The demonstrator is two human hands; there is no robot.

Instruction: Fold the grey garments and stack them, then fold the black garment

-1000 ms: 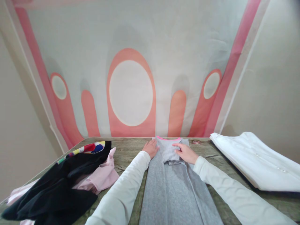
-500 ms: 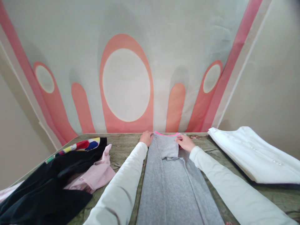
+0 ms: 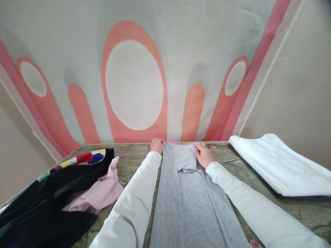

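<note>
A grey garment [image 3: 186,199] with a pink neckline lies lengthwise on the table, folded into a long narrow strip. At its far left corner by the collar, my left hand [image 3: 156,145] is closed on the cloth. My right hand [image 3: 203,155] pinches the far right corner of the same garment. Both arms wear white sleeves and reach to the table's far edge.
A pile of black, pink and multicoloured clothes [image 3: 59,193] lies at the left. Folded white fabric [image 3: 279,168] rests at the right. The worn wooden table [image 3: 131,160] ends at a wall hanging with pink arches [image 3: 134,86].
Both hands slid from lying flat beside the collar out to the garment's far corners and closed on them. The view tilted a little upward.
</note>
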